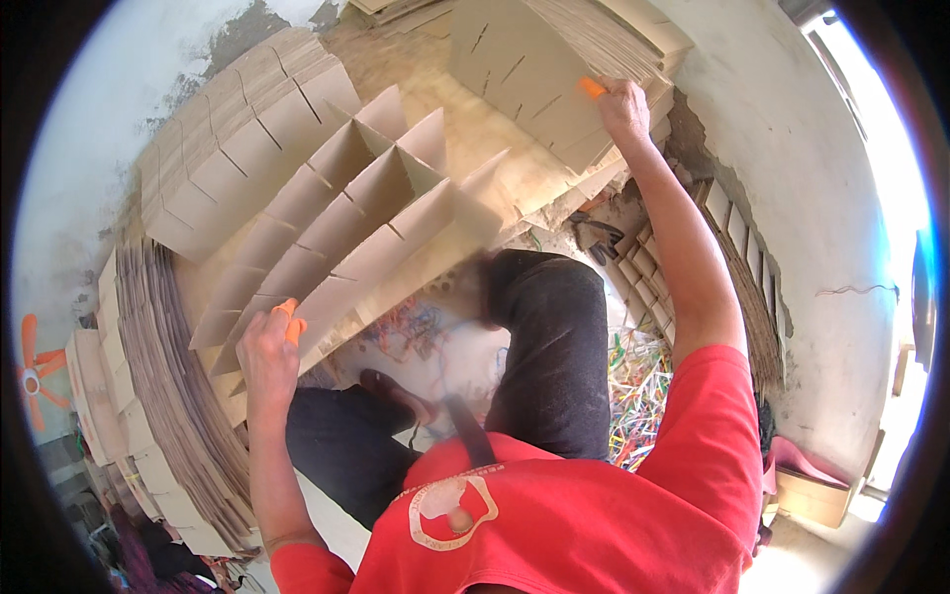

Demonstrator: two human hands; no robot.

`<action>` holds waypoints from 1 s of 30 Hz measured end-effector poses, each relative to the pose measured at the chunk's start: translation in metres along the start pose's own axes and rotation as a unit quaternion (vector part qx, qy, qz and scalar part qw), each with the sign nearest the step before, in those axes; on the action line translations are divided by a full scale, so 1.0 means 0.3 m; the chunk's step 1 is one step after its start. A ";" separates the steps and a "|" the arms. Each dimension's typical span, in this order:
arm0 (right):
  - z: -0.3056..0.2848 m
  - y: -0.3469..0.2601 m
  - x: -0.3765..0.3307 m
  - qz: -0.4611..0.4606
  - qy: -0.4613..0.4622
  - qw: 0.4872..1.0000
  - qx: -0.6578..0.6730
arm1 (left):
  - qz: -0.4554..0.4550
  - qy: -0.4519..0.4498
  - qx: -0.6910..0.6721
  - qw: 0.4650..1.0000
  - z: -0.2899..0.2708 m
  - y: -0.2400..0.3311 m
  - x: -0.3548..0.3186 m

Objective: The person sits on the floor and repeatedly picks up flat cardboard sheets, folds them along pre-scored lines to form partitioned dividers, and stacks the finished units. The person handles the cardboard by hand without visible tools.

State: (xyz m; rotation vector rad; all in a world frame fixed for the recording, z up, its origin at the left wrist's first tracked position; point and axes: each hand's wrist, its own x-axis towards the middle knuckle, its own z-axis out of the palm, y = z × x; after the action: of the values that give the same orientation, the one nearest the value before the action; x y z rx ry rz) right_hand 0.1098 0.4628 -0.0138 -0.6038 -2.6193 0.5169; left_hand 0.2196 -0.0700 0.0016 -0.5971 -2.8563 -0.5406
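Observation:
A partly assembled cardboard divider (pixel 348 213), made of long strips crossed by short slotted pieces, stands on the worktable in front of me. My left hand (pixel 269 346), with orange covers on its fingertips, is closed on the divider's near left end. Stretched out to the far right, my right hand (pixel 623 107) has an orange fingertip cover too. Its fingers curl at the edge of a slotted cardboard sheet (pixel 524 84) at the front of a stack. How many sheets it grips cannot be seen.
Another stack of slotted cardboard (pixel 237 148) stands at the back left, with piled sheets (pixel 168 366) below it. Finished-looking dividers (pixel 648 267) lean by the right wall. Colourful strips (pixel 638 396) litter the floor beside my legs. An orange fan (pixel 35 376) is far left.

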 end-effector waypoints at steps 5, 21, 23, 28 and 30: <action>-0.095 -0.119 -0.037 -0.054 0.183 0.981 0.047 | -0.009 0.007 0.003 1.000 -0.008 0.029 -0.001; -0.321 -0.578 -0.396 -0.281 -0.148 0.892 0.323 | 0.064 0.104 -0.079 0.989 0.143 0.133 0.055; -0.300 -0.585 -0.398 -0.303 -0.160 0.878 0.335 | 0.060 0.100 -0.078 0.990 0.160 0.127 0.063; -0.240 -0.586 -0.396 -0.319 -0.208 0.879 0.288 | 0.066 0.092 -0.083 0.990 0.155 0.154 0.094; -0.211 -0.581 -0.392 -0.340 -0.225 0.873 0.270 | 0.066 0.093 -0.082 0.990 0.153 0.163 0.105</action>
State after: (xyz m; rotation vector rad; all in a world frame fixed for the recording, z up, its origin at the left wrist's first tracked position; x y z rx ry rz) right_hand 0.1782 0.2768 0.0808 0.6723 -2.6430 1.1758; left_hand 0.2071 0.0005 -0.0178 -0.7168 -2.5937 -0.7709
